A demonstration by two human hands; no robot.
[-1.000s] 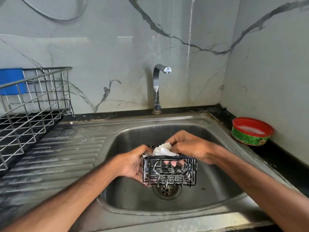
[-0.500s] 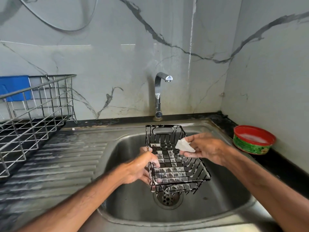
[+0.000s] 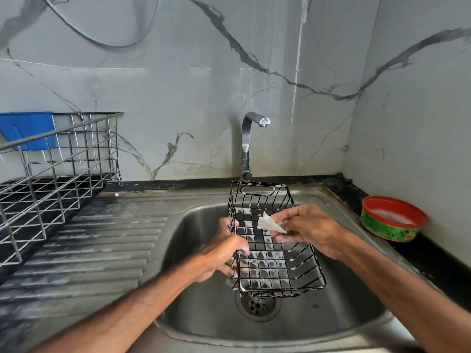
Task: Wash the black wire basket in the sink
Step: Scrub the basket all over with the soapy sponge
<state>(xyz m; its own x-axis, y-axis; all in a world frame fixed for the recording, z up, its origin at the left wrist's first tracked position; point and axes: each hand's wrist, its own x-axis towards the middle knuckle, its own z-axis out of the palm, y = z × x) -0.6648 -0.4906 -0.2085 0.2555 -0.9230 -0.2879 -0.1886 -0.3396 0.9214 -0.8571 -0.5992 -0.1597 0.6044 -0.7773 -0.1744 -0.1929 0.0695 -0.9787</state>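
Over the sink (image 3: 204, 314), left hand (image 3: 221, 256) grips the basket (image 3: 267, 263), now tipped back; right hand (image 3: 313, 230) pinches cloth (image 3: 267, 222).

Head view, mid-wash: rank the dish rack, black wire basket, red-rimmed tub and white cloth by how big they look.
1. dish rack, even though the left edge cuts it off
2. black wire basket; it is nearer the camera, which flatters it
3. red-rimmed tub
4. white cloth, clearly smallest

The black wire basket (image 3: 260, 197), gripped at its 9 o'clock side by the left hand (image 3: 219, 256), fills the middle of the sink (image 3: 196, 230). The right hand (image 3: 311, 230) pinches a white scrap (image 3: 269, 222) over it. The tap (image 3: 246, 143) blocks 12 o'clock, the dish rack (image 3: 58, 159) 9 to 10, the red-rimmed tub (image 3: 392, 220) 3. The drainboard (image 3: 102, 250) at 8 and the basin floor (image 3: 331, 309) at 5 offer passage.
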